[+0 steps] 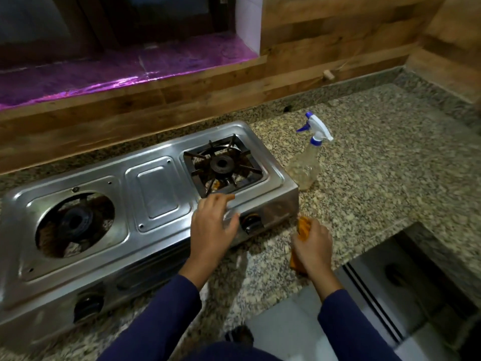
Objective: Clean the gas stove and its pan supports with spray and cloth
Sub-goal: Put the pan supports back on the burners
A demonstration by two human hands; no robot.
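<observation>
Stove [156,194] on granite counter [390,165], steel. Pan support [192,173] sits over right burner [222,164]; left burner [76,222] bare. Left hand [213,225] open, fingers loose, at stove's front edge just short of support. Right hand [312,246] clamped on orange cloth [303,226] beside stove corner. Spray bottle [309,157] upright to the right. Likely next: lift support by front bar, keep level, clear burner.
</observation>
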